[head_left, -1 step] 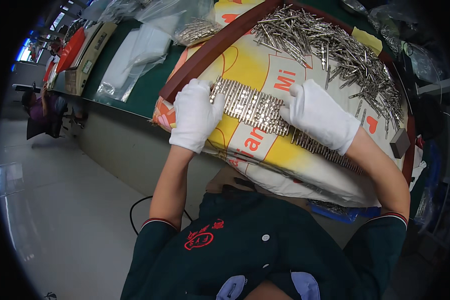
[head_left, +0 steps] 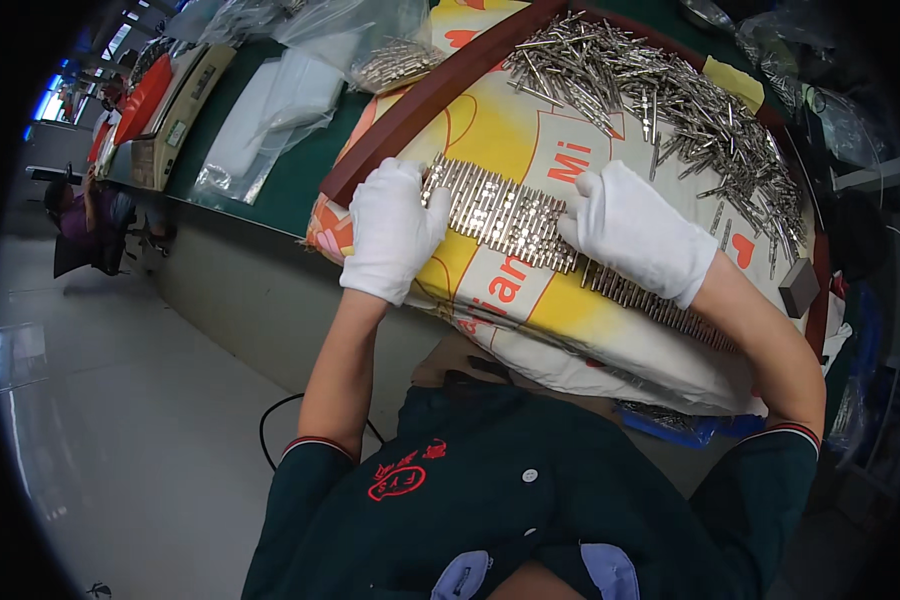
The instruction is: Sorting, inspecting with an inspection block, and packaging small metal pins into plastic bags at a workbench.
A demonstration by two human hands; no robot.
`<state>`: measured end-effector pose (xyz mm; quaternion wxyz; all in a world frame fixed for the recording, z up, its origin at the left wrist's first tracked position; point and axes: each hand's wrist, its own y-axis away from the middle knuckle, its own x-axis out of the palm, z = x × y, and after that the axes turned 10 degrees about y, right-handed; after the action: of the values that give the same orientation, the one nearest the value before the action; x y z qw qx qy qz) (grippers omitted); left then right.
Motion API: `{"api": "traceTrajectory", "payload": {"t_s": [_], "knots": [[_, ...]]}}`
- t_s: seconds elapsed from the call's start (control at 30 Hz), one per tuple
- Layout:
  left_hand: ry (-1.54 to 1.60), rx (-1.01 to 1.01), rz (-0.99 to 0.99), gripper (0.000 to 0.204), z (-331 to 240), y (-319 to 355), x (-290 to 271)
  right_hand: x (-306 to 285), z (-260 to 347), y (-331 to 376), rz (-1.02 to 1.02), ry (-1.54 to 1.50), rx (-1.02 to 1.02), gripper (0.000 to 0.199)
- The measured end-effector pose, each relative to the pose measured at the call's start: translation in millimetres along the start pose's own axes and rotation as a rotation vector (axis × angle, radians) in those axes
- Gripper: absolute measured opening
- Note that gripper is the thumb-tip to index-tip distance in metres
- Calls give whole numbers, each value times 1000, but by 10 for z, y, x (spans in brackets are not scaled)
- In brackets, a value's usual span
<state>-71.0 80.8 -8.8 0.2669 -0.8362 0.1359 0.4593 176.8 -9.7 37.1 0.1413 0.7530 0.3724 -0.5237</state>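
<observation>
A tight row of slim, stepped shiny metal pins point(head_left: 505, 215) lies side by side on the printed cloth. My left hand point(head_left: 394, 230), in a white glove, has its fingers bent around the row's left end, the thumb along its near side. At the right end, my right hand point(head_left: 638, 225), gloved too, is curled with thumb and fingertips against the pins. The row sits squeezed between both hands. A second row of pins point(head_left: 655, 305) runs nearer to me, partly beneath my right hand and forearm. My right fingertips are partly hidden by the glove's back.
Loose metal pins point(head_left: 660, 100) are heaped at the far right inside a dark red wooden frame point(head_left: 440, 100). By the frame's right side stands a grey block point(head_left: 799, 288). Plastic bags point(head_left: 270, 125) and a scale point(head_left: 175, 130) occupy the green table at left. Another person point(head_left: 90, 205) sits far left.
My right forearm has shifted very slightly to the right. Otherwise, both hands and the row of pins stay where they were.
</observation>
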Motion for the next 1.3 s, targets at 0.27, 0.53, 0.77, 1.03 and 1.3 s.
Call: {"api": "traceTrajectory", "payload": {"t_s": [0.27, 0.53, 0.77, 1.03, 1.3], "knots": [[-129, -43, 61, 28, -134, -46, -11, 160, 32, -96, 53, -104, -119, 14], [-83, 71, 51, 18, -278, -101, 110, 387, 154, -357, -134, -91, -80, 10], [-98, 130, 332, 41, -386, -309, -186, 410, 198, -419, -191, -48, 59, 8], [-364, 42, 617, 59, -755, -403, -257, 390, 280, -398, -315, -195, 232, 6], [-412, -89, 767, 60, -964, -469, -252, 360, 274, -358, -27, -1, 479, 7]]}}
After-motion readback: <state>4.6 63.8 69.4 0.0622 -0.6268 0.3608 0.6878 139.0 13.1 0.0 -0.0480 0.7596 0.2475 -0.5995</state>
